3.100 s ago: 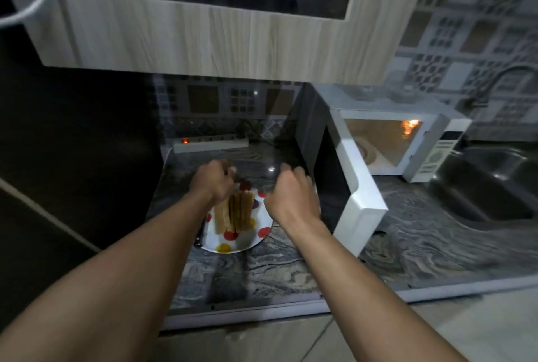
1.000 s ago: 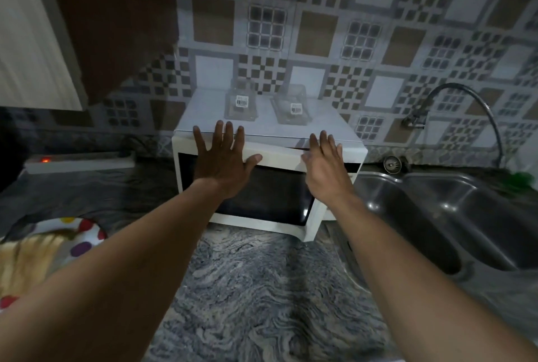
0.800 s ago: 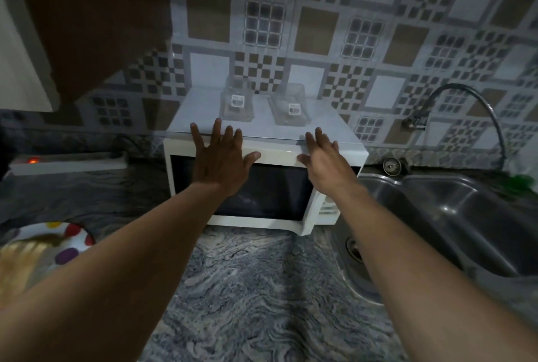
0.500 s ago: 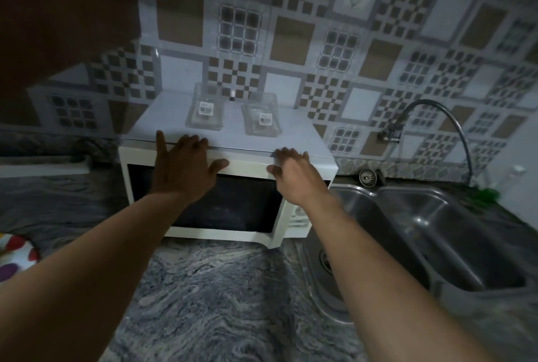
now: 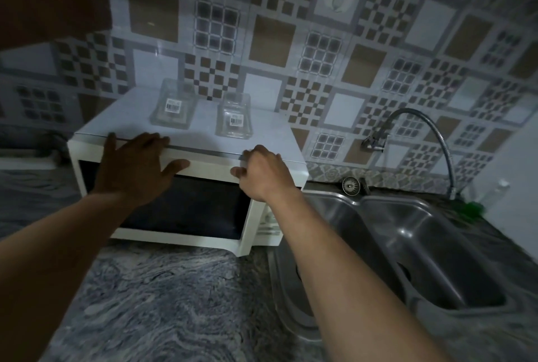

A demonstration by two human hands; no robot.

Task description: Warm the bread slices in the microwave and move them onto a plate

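The white microwave [image 5: 201,211] stands on the counter against the tiled wall, its dark-windowed door closed. My left hand [image 5: 136,166] lies spread on the upper left of the door, fingers bent over the top edge, holding nothing. My right hand [image 5: 262,172] pinches the top front edge near the right corner, fingers curled on top and thumb on the front. The bread slices and the plate are out of view.
Two clear glass containers [image 5: 171,105] [image 5: 234,118] with labels sit on the microwave's top. A steel double sink [image 5: 431,251] with a curved faucet [image 5: 419,120] lies right of it. Grey marbled countertop [image 5: 163,303] stretches in front. A green scrubber [image 5: 473,208] sits behind the sink.
My view swung right from the spotted plate of bread to the microwave, whose door went from open to closed. Both hands slid up and their fingers curled over its top edge.
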